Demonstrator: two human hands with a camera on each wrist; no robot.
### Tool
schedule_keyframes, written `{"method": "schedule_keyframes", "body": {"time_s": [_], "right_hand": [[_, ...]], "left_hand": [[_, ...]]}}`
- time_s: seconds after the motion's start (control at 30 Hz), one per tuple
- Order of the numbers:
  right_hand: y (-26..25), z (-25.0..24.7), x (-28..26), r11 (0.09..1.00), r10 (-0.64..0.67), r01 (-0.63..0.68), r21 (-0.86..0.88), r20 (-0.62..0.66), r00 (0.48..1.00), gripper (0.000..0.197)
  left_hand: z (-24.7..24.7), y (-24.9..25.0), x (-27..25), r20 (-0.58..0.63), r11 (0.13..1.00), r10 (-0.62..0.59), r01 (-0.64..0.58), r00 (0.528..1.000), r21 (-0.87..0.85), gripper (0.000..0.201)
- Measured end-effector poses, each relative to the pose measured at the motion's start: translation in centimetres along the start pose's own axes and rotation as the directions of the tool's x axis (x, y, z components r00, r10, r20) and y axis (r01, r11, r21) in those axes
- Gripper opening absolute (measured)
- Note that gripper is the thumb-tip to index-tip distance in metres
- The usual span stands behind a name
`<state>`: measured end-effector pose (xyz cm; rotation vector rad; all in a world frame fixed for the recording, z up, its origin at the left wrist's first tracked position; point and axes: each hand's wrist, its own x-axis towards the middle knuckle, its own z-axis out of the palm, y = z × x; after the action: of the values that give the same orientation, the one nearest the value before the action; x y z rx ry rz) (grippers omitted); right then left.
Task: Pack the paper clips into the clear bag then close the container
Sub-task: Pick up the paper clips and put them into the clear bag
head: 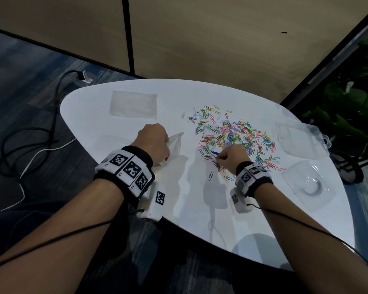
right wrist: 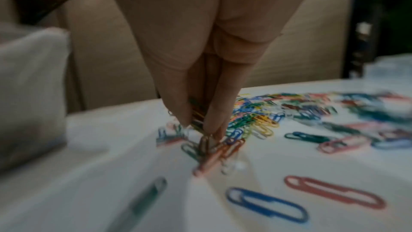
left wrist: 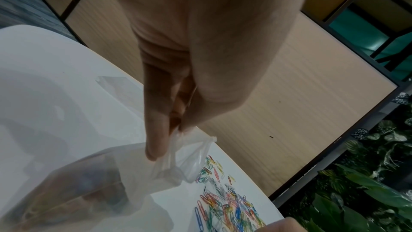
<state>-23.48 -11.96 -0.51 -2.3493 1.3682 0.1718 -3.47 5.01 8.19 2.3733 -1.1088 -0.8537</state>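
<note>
Both my forearms reach over the white worktop [head: 200, 198]. My left hand [head: 152, 141] has its fingers [left wrist: 156, 130] pinching the gathered mouth of the clear bag [left wrist: 125, 168], which rests on the worktop left of the pile. My right hand [head: 232, 154] pinches a small bunch of paper clips [right wrist: 207, 149] at the near edge of the colourful heap; the open clear container [head: 302, 139] lies beyond it to the right.

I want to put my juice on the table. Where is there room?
Bare white table shows near its front edge, between the two wrists. The paper clips crowd the middle; a clear container and clear lid fill the right.
</note>
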Motion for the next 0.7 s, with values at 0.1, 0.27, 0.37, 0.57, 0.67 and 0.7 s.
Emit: {"method": "schedule_keyframes", "body": {"time_s": [0.1,0.27,0.37,0.57,0.67,0.7], "right_hand": [[0.8,-1.4,-0.2,0.959,0.079,-0.054,0.280,-0.079,0.994,0.012],[-2.8,-2.7,-1.6,0.685,-0.022,0.092,0.723,-0.106,0.994,0.013],[-7.1,-2.1,-2.9,0.472,-0.133,0.155,0.868,-0.104,0.986,0.010],[-11.8,0.9,-4.3,0.838,-0.372,0.402,0.369,-0.153,0.916,0.012],[-12.2,0.8,-4.4,0.849,-0.491,0.489,0.201,-0.040,0.870,0.028],[-12.1,0.5,-4.4,0.846,-0.483,0.473,0.246,-0.023,0.875,0.031]], "left_hand": [[0.1,0.1,0.1,0.009,1.000,-0.003,0.003,1.000,0.008,0.022],[0.2,0.2,0.1,0.002,1.000,-0.008,0.008,1.000,0.004,0.028],[0.4,0.2,0.1,-0.010,1.000,0.000,0.000,1.000,-0.013,0.028],[0.3,0.1,0.0,-0.052,0.999,0.030,-0.032,0.998,-0.037,0.026],[0.1,-0.1,0.0,-0.040,0.999,0.041,-0.042,0.998,-0.032,0.028],[0.0,-0.1,-0.1,-0.040,0.999,0.042,-0.043,0.998,-0.033,0.028]]}}
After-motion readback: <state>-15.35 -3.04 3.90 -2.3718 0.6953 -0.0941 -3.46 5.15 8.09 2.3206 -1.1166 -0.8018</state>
